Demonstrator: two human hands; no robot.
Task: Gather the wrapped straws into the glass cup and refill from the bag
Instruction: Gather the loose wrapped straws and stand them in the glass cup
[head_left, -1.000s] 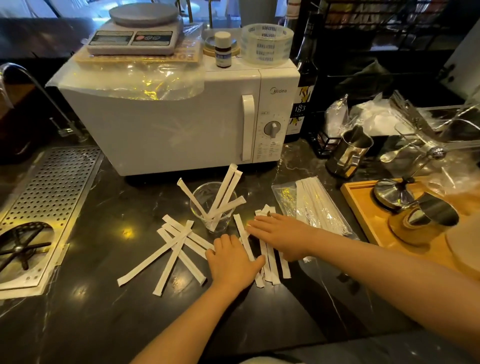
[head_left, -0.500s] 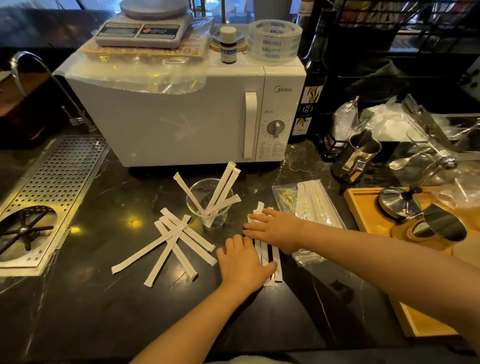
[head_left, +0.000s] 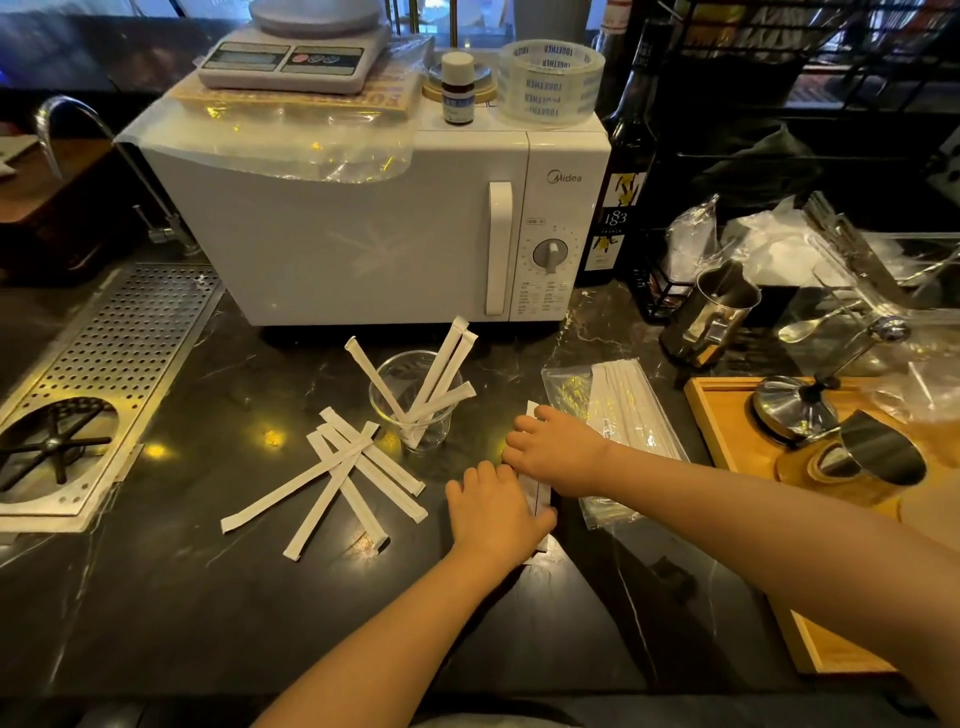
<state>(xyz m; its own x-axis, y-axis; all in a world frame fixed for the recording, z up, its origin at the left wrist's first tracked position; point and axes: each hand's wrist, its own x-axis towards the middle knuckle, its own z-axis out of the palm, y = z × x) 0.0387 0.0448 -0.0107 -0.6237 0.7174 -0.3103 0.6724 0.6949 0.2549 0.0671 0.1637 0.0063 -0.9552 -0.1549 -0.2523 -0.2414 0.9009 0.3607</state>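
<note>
Hands, left (head_left: 496, 512) and right (head_left: 558, 449), have pushed scattered wrapped straws (head_left: 535, 488) into a tighter bundle, fingers flat on them, ready for lifting toward glass cup (head_left: 413, 402).

"Midea" on microwave (head_left: 363, 234), "TOGETHER" on tape roll (head_left: 551, 83), "183" on bottle (head_left: 618, 208).

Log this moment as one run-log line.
both hands: left hand, right hand | pressing straw bundle | glass cup partly filled | loose straws left

Bare counter (head_left: 208, 597) front-left; microwave (head_left: 337, 234) blocks behind glass cup (head_left: 413, 402).
</note>
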